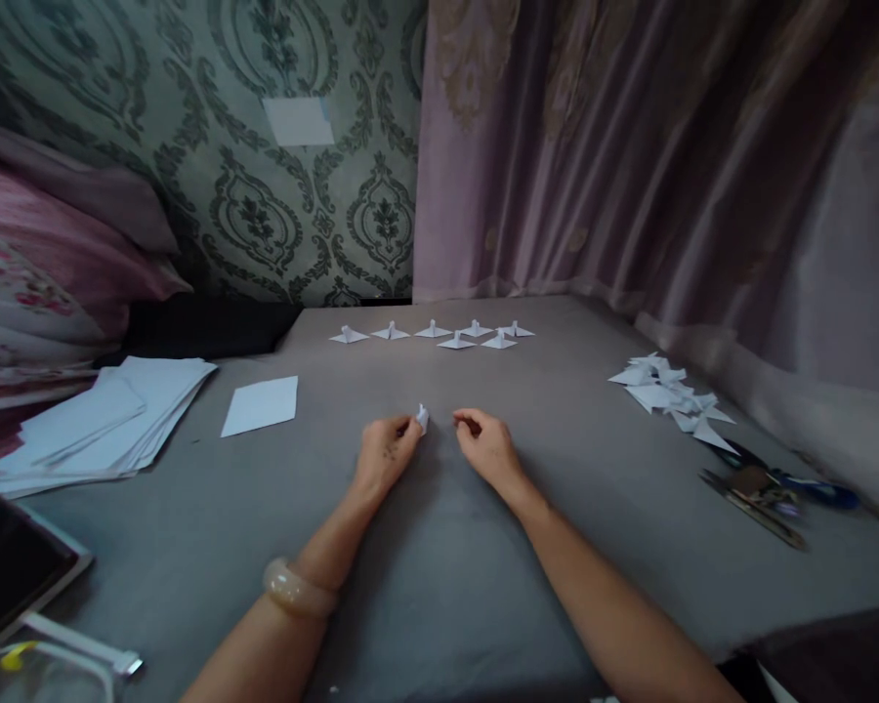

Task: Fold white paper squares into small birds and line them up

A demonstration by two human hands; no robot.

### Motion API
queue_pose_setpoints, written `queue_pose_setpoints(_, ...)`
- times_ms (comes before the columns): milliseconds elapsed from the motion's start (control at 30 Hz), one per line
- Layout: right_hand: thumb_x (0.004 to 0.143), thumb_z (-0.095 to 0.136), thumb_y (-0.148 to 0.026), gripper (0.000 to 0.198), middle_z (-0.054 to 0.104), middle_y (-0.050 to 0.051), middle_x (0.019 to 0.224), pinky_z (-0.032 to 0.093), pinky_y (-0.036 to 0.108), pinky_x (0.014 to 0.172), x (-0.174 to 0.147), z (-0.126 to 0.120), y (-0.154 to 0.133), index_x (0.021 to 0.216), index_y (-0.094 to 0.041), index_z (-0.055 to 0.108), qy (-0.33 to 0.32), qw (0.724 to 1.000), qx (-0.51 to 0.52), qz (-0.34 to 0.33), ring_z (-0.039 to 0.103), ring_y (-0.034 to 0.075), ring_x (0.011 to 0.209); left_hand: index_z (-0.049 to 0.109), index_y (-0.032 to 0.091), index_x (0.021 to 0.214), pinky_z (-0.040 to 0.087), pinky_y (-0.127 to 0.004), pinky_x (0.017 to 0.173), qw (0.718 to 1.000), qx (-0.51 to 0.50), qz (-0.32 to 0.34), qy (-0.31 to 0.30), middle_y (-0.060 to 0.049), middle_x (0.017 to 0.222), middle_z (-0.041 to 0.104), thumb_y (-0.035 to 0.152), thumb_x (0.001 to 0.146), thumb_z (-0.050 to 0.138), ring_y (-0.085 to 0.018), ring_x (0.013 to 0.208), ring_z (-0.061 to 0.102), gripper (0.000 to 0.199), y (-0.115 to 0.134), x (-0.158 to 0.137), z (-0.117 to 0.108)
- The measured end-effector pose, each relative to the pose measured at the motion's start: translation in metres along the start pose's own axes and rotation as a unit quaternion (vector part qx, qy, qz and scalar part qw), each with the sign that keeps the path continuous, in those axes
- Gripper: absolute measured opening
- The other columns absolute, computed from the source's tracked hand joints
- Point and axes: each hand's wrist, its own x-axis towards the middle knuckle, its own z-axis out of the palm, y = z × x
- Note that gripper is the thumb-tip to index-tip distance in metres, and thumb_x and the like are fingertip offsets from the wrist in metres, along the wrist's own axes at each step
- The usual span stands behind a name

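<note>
My left hand [390,451] pinches a small folded white paper piece [423,419] between thumb and fingertips, just above the middle of the grey-covered table. Most of that paper's lower part is hidden by the fingers. A short way to the right, my right hand [489,447] is apart from the paper, its fingers curled in toward the thumb with nothing visible in them. Beyond both hands stand several folded white paper figures [455,341], spread in two loose rows with pointed sides and a raised middle.
A square white sheet [261,405] lies at left, beside a stack of white paper [109,420]. More folded paper pieces [666,392] are heaped at right, near scissors [813,488] and other small tools. A dark-screened tablet [19,561] and white cable [80,640] occupy the near left.
</note>
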Motion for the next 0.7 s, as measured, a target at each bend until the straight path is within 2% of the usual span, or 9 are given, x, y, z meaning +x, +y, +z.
queue_pose_setpoints(100, 0.084, 0.054, -0.035, 0.03, 0.069, 0.01, 0.094, 0.052, 0.032, 0.076, 0.0, 0.004, -0.004, 0.104, -0.015, 0.065, -0.029, 0.995, 0.088, 0.045, 0.065, 0.019, 0.088, 0.07, 0.01, 0.079, 0.048, -0.027, 0.064, 0.992, -0.121, -0.034, 0.013, -0.006, 0.071, 0.067, 0.041, 0.081, 0.043, -0.02, 0.073, 0.064, 0.041, -0.001, 0.005, 0.0)
queue_pose_setpoints(200, 0.082, 0.056, -0.049, 0.04, 0.07, 0.01, 0.095, 0.052, 0.028, 0.067, -0.005, 0.008, -0.01, 0.101, -0.015, 0.066, -0.075, 0.981, 0.168, 0.063, 0.066, 0.019, 0.086, 0.07, 0.011, 0.089, 0.052, -0.027, 0.07, 0.978, -0.203, -0.034, 0.001, -0.009, 0.087, 0.071, 0.044, 0.079, 0.044, -0.019, 0.083, 0.066, 0.043, 0.002, 0.004, 0.008)
queue_pose_setpoints(367, 0.078, 0.059, -0.052, 0.04, 0.068, 0.006, 0.088, 0.047, 0.023, 0.065, -0.007, 0.004, -0.011, 0.092, -0.016, 0.067, -0.066, 0.973, 0.211, 0.062, 0.062, 0.015, 0.079, 0.072, 0.012, 0.083, 0.05, -0.025, 0.068, 0.959, -0.276, -0.048, -0.04, -0.006, 0.076, 0.07, 0.044, 0.074, 0.059, -0.017, 0.075, 0.064, 0.036, 0.009, -0.003, 0.013)
queue_pose_setpoints(500, 0.076, 0.062, -0.048, 0.034, 0.065, 0.002, 0.073, 0.043, 0.021, 0.06, -0.005, -0.003, -0.009, 0.081, -0.015, 0.068, -0.095, 0.98, 0.168, 0.051, 0.058, 0.012, 0.067, 0.07, 0.013, 0.091, 0.047, -0.023, 0.065, 0.958, -0.275, -0.06, -0.047, -0.005, 0.077, 0.07, 0.048, 0.07, 0.067, -0.015, 0.07, 0.062, 0.041, 0.012, -0.003, 0.007)
queue_pose_setpoints(600, 0.078, 0.059, -0.044, 0.032, 0.063, 0.001, 0.062, 0.04, 0.021, 0.053, -0.005, -0.006, -0.007, 0.075, -0.014, 0.069, -0.126, 0.985, 0.108, 0.043, 0.056, 0.012, 0.058, 0.07, 0.011, 0.088, 0.044, -0.023, 0.059, 0.976, -0.195, -0.07, -0.065, -0.006, 0.072, 0.068, 0.048, 0.07, 0.066, -0.013, 0.061, 0.059, 0.041, 0.008, 0.0, 0.005)
queue_pose_setpoints(700, 0.081, 0.055, -0.038, 0.028, 0.062, 0.0, 0.059, 0.039, 0.022, 0.052, -0.005, -0.005, -0.005, 0.074, -0.015, 0.071, -0.116, 0.993, 0.03, 0.027, 0.057, 0.013, 0.055, 0.071, 0.01, 0.082, 0.039, -0.022, 0.05, 0.988, -0.104, -0.075, -0.082, -0.003, 0.059, 0.063, 0.046, 0.075, 0.057, -0.011, 0.05, 0.053, 0.039, 0.0, 0.003, 0.005)
